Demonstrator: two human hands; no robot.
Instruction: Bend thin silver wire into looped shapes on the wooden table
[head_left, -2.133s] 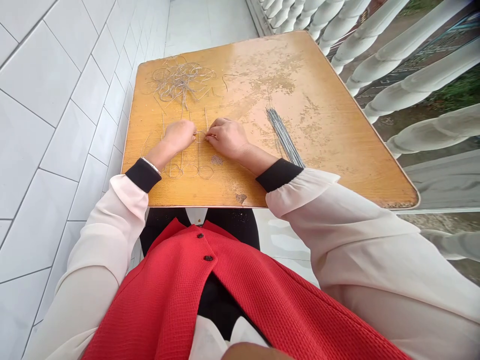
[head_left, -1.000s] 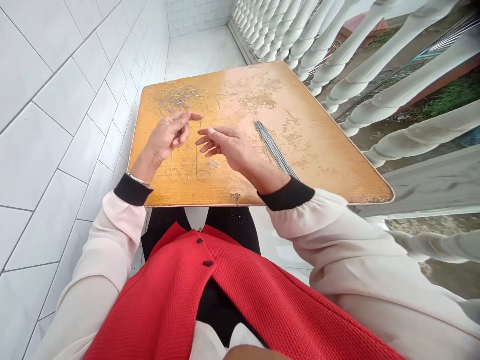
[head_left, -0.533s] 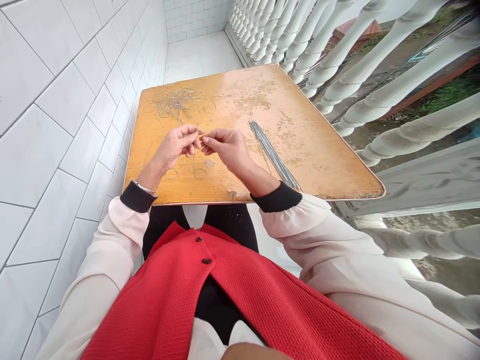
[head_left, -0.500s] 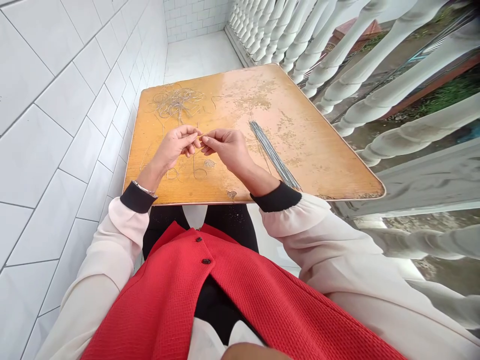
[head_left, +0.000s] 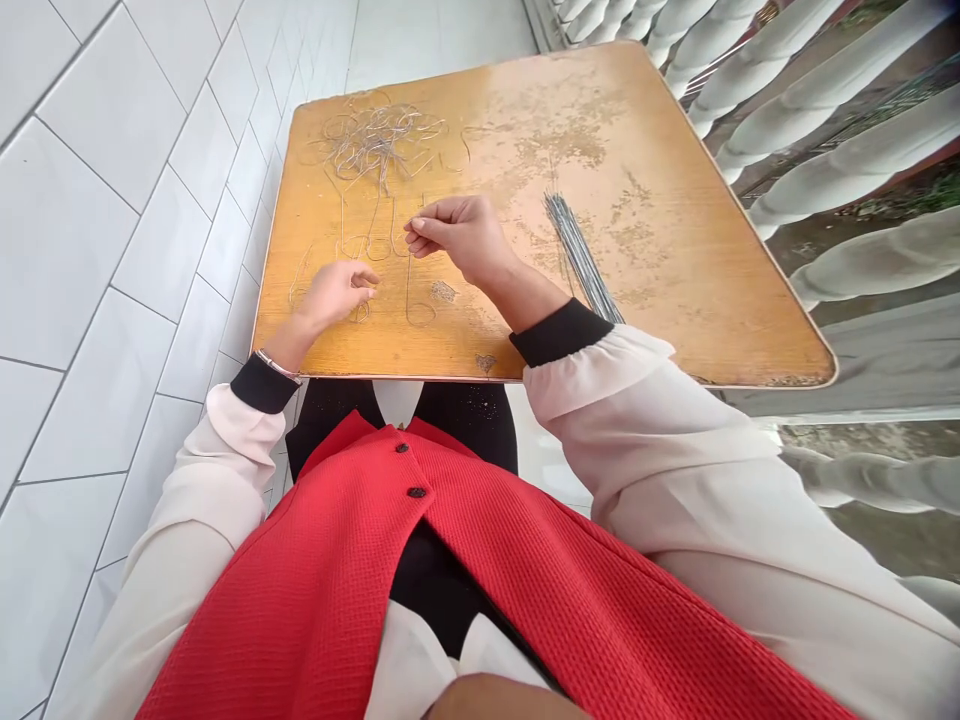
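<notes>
My right hand (head_left: 459, 235) is over the middle-left of the table, thumb and fingertips pinched together. At the fingertips is a thin bent wire (head_left: 394, 228), curved at its lower end; the fingers partly cover it. Lower and to the left, my left hand (head_left: 337, 292) hovers near the table top, thumb apart from the fingers, and nothing shows in it. Beneath my right hand a wire with a looped end (head_left: 409, 290) lies on the wood. More curled wires lie around and partly under my left hand.
The worn wooden table (head_left: 517, 330) bears a tangled heap of wire (head_left: 382, 140) at the back left and a bundle of straight grey rods (head_left: 585, 260) to the right. A tiled wall (head_left: 97, 220) rises on the left, a white balustrade (head_left: 795, 120) on the right.
My hands have come apart: the left has dropped down and left, the right stays pinched and lies farther forward. The view has tilted, so the table appears higher and larger.
</notes>
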